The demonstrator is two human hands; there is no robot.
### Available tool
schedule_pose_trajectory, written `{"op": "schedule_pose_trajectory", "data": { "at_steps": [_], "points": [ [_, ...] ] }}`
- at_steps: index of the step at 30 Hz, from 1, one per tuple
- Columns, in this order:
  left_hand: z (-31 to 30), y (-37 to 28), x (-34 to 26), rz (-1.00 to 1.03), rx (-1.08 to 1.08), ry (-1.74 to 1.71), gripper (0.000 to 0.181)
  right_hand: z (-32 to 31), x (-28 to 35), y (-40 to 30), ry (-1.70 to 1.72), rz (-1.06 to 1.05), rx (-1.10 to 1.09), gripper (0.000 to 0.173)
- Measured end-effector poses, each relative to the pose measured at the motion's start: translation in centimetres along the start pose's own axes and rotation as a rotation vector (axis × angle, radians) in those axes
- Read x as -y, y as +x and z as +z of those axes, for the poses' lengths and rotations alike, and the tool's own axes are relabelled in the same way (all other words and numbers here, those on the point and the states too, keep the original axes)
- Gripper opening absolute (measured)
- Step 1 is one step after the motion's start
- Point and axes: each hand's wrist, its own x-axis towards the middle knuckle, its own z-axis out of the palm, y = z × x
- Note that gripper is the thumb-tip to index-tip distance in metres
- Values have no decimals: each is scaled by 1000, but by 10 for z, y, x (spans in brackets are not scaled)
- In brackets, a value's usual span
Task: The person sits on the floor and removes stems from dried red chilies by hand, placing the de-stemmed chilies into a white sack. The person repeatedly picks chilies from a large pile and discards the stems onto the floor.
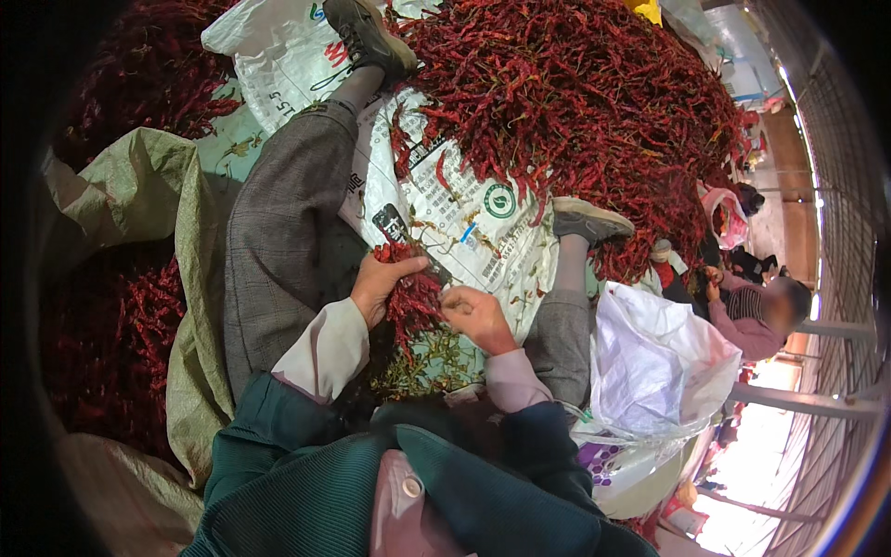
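Observation:
A bunch of dried red chili peppers (412,306) is held in my left hand (379,284), its thumb laid across the top of the bunch. My right hand (479,319) is at the right edge of the bunch with its fingers curled; whether it pinches a stem cannot be made out. Under both hands lies a scatter of green-brown stems (424,365). A printed white woven sack (498,230) is spread flat between my legs, with a few loose chilies and stem bits on it.
A large heap of red chilies (571,97) lies beyond the sack. An open greenish woven sack (191,292) at left holds more chilies. A white plastic sack (654,362) stands at right. Another person (748,313) sits farther right. My shoes (592,221) rest beside the heap.

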Motion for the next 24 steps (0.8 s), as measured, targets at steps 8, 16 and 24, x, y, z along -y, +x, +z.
{"op": "schedule_pose_trajectory", "data": {
  "at_steps": [8,16,24],
  "points": [
    [0,0,4,31,-49,50,14,-21,6,50,-134,74,-84,30],
    [-3,6,0,-12,-99,165,16,-2,32,106,253,102,135,21],
    [4,-1,6,-99,20,105,13,15,39,52,-455,-584,-335,7]
  ]
}}
